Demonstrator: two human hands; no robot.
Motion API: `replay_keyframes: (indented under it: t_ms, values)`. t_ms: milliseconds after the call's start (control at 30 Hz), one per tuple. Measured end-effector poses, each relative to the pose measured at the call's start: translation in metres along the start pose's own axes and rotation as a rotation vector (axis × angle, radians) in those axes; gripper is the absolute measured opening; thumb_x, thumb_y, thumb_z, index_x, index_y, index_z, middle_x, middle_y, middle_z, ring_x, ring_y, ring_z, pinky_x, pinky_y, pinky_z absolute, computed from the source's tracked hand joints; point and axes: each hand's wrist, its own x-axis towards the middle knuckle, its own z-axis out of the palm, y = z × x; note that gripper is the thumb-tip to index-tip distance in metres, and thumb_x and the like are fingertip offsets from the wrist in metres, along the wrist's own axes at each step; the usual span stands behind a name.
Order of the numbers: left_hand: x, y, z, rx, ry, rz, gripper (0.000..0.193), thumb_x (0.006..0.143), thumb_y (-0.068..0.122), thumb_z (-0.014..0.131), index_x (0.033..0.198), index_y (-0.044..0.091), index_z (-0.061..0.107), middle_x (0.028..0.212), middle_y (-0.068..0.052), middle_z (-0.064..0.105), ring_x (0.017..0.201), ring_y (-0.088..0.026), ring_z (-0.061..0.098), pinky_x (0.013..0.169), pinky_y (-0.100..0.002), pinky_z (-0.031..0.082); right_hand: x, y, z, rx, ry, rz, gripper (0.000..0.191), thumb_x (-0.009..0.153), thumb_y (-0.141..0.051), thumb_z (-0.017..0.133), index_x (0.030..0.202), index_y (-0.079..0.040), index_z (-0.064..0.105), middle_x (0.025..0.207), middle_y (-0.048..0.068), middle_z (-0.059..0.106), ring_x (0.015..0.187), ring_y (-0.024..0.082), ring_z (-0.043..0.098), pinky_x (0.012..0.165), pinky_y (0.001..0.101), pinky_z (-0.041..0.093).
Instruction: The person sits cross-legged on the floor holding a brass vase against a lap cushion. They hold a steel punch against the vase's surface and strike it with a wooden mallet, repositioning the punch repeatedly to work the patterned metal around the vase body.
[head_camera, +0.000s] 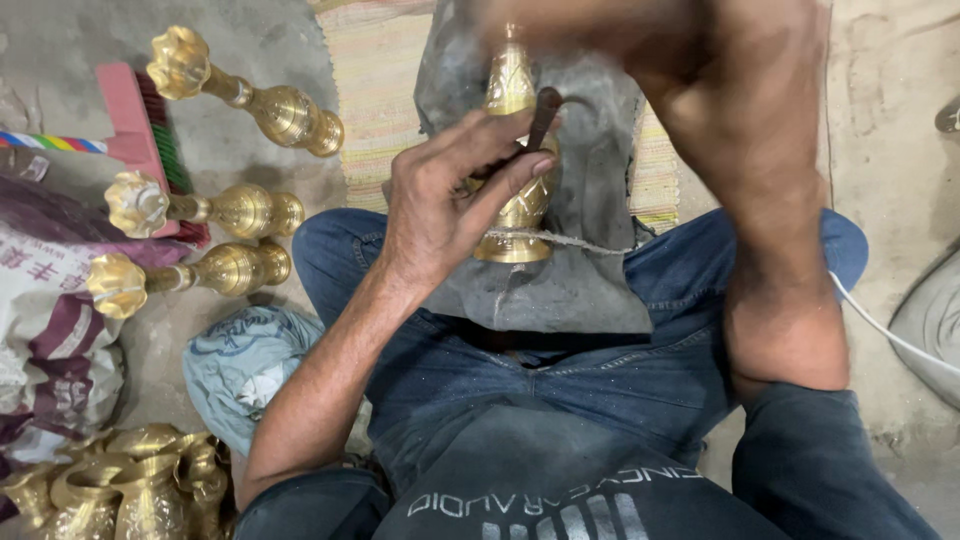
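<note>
A brass vase-shaped piece (512, 215) lies on a dark grey block (590, 270) between my knees. My left hand (445, 200) presses on it and pinches a thin dark punch (542, 115) against its side. My right hand (640, 30) is raised above the piece, blurred; what it holds is hidden, and my forearm (770, 220) crosses the right of the view. A thin cord (570, 240) runs across the brass base.
Three brass stands (255, 210) lie on the floor at the left beside a pink brush (140, 130). More brass pieces (130, 485) pile at the bottom left. A printed sack (50, 330), a blue cloth (245, 360), a striped mat (375, 70) and a white cable (890, 330) surround me.
</note>
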Motion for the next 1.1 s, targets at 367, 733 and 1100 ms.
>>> replay_keyframes:
  t_ms: [367, 733, 1100]
  values:
    - [0.001, -0.006, 0.003, 0.053, -0.003, 0.003, 0.036, 0.098, 0.02, 0.081, 0.129, 0.005, 0.07, 0.107, -0.007, 0.077, 0.091, -0.015, 0.078, 0.075, -0.028, 0.065, -0.009, 0.01, 0.017, 0.052, 0.069, 0.025, 0.032, 0.087, 0.001, 0.083, 0.115, -0.003, 0.066, 0.098, 0.015, 0.067, 0.087, 0.034, 0.066, 0.077, 0.0421, 0.05]
    - [0.002, 0.003, 0.0, 0.019, -0.015, -0.047, 0.035, 0.095, 0.022, 0.082, 0.125, 0.007, 0.074, 0.098, -0.005, 0.077, 0.083, -0.015, 0.077, 0.07, -0.029, 0.061, -0.029, 0.022, 0.036, 0.5, -0.011, 0.47, 0.029, 0.102, -0.009, 0.083, 0.101, 0.002, 0.056, 0.077, 0.013, 0.052, 0.067, 0.027, 0.052, 0.062, 0.0385, 0.04]
    - [0.003, -0.001, -0.002, 0.049, -0.036, 0.008, 0.035, 0.098, 0.022, 0.082, 0.128, 0.007, 0.072, 0.105, -0.006, 0.077, 0.087, -0.014, 0.077, 0.072, -0.029, 0.062, -0.027, 0.026, 0.039, 0.621, -0.067, 0.396, 0.018, 0.107, -0.006, 0.076, 0.097, 0.002, 0.063, 0.08, 0.007, 0.063, 0.071, 0.017, 0.062, 0.066, 0.0322, 0.046]
